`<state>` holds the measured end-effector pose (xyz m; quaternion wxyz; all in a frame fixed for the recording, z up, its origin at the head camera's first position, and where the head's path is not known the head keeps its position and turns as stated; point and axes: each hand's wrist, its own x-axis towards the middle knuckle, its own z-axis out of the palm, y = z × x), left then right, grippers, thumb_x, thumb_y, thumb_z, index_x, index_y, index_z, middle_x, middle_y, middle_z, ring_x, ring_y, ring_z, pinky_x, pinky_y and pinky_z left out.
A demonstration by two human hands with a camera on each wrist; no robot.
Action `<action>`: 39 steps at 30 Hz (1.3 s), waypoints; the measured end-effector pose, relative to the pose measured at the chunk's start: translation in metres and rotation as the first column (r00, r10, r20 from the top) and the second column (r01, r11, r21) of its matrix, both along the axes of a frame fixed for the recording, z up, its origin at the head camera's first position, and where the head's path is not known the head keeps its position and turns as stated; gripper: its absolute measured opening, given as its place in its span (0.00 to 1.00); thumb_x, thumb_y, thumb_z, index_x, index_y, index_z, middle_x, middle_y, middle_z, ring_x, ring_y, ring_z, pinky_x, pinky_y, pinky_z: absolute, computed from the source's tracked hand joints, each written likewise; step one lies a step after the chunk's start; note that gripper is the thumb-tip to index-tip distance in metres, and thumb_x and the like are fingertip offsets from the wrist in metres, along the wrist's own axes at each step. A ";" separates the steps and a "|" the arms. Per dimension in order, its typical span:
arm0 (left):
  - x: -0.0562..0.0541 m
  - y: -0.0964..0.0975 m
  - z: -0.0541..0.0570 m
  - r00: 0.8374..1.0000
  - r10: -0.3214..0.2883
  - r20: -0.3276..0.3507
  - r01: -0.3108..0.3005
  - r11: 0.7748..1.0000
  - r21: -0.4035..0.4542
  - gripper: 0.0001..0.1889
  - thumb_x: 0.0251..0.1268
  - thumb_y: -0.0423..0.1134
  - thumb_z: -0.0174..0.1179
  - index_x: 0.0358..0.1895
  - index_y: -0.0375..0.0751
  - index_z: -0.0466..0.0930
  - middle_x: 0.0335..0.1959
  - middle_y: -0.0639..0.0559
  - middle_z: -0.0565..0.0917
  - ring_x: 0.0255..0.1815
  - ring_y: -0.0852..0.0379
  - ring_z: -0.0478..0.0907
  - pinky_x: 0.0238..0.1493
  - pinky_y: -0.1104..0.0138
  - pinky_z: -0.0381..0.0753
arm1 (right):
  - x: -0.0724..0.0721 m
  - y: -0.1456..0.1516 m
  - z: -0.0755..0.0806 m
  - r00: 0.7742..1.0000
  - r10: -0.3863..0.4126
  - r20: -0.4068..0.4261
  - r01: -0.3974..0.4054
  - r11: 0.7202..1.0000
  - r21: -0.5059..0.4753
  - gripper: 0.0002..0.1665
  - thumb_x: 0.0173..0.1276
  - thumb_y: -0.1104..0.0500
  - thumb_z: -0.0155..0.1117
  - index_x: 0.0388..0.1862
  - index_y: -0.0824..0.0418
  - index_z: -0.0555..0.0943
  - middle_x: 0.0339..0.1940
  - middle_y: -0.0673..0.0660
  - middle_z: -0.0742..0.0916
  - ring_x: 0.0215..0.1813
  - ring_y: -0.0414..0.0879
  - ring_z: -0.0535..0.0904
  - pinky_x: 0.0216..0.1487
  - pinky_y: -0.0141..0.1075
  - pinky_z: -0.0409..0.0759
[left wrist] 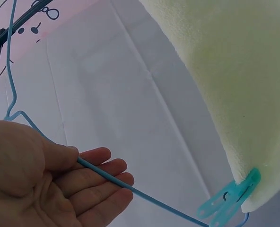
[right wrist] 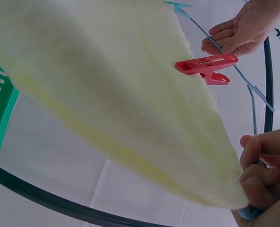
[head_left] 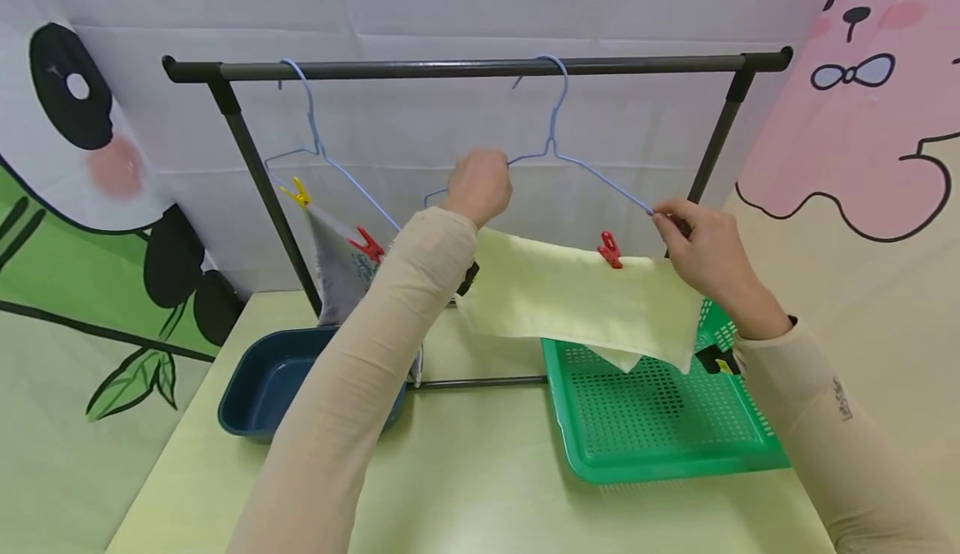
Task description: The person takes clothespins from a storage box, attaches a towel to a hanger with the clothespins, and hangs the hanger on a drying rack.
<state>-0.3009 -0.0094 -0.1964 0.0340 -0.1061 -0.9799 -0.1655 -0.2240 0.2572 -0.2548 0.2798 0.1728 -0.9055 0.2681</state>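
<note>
A blue wire hanger (head_left: 600, 175) hooks over the rack's top bar, with a pale yellow towel (head_left: 577, 287) hanging from it. My left hand (head_left: 480, 186) pinches the hanger's left arm under the thumb, its other fingers nearly straight behind the wire in the left wrist view. At the right end, my right hand (head_left: 708, 258) grips the hanger with thumb and curled fingers, close to the towel's corner. A red clothespin (head_left: 610, 250) clamps the towel's upper edge. Another clothespin, teal (left wrist: 230, 196), bites the towel's left corner by the wire.
The dark rack bar (head_left: 450, 69) spans the back. Left of my hands, a second blue hanger (head_left: 311, 117) carries a grey cloth (head_left: 337, 262) with yellow and red clothespins. Below stand a dark blue basin (head_left: 258, 387) and a green perforated basket (head_left: 675, 471) on the table (head_left: 480, 471).
</note>
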 end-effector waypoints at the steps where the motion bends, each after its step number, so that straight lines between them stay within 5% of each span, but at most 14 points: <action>1: 0.001 0.000 0.000 1.000 0.001 0.005 -0.001 1.000 0.004 0.14 0.72 0.31 0.42 0.50 0.36 0.76 0.37 0.47 0.79 0.26 0.57 0.72 0.22 0.71 0.70 | 0.001 0.000 0.000 1.000 0.001 -0.006 -0.001 1.000 0.001 0.11 0.72 0.61 0.54 0.43 0.66 0.82 0.25 0.58 0.82 0.19 0.44 0.68 0.19 0.31 0.64; 12: 0.004 -0.001 0.001 1.000 -0.015 -0.024 0.015 1.000 0.006 0.15 0.72 0.32 0.41 0.53 0.36 0.76 0.41 0.45 0.80 0.30 0.54 0.75 0.28 0.68 0.75 | 0.005 0.001 0.000 1.000 -0.009 -0.030 0.009 1.000 -0.004 0.11 0.72 0.61 0.55 0.43 0.66 0.82 0.23 0.57 0.82 0.18 0.40 0.67 0.18 0.31 0.63; 20: 0.008 -0.004 0.002 1.000 -0.012 0.013 0.012 1.000 -0.006 0.16 0.77 0.39 0.36 0.46 0.37 0.74 0.32 0.48 0.74 0.22 0.57 0.65 0.22 0.69 0.66 | 0.003 0.000 0.000 0.999 -0.006 -0.045 0.005 1.000 -0.020 0.12 0.72 0.60 0.55 0.44 0.66 0.82 0.24 0.59 0.82 0.18 0.43 0.64 0.18 0.30 0.59; 27: 0.016 -0.010 0.012 0.998 -0.018 0.059 0.018 1.000 0.004 0.26 0.76 0.47 0.36 0.69 0.34 0.57 0.58 0.41 0.72 0.50 0.49 0.73 0.50 0.59 0.73 | 0.004 -0.001 0.003 1.000 -0.002 -0.002 0.002 1.000 -0.018 0.12 0.72 0.59 0.55 0.45 0.64 0.82 0.27 0.58 0.83 0.23 0.48 0.67 0.21 0.32 0.62; 32: 0.026 -0.014 0.024 0.998 -0.050 0.041 0.050 0.999 0.001 0.27 0.75 0.48 0.37 0.69 0.35 0.56 0.58 0.42 0.72 0.51 0.49 0.72 0.53 0.58 0.71 | 0.006 0.000 0.005 1.000 0.013 0.011 -0.013 1.000 -0.020 0.13 0.72 0.57 0.54 0.45 0.64 0.82 0.28 0.57 0.82 0.25 0.47 0.69 0.23 0.30 0.65; 39: 0.046 -0.023 0.039 0.993 -0.117 0.006 0.117 0.993 -0.022 0.27 0.75 0.48 0.37 0.70 0.36 0.56 0.67 0.43 0.66 0.64 0.48 0.67 0.61 0.60 0.65 | 0.007 0.004 0.002 0.999 0.031 0.026 -0.031 1.000 -0.001 0.14 0.73 0.57 0.53 0.45 0.64 0.82 0.30 0.56 0.83 0.27 0.47 0.70 0.27 0.30 0.67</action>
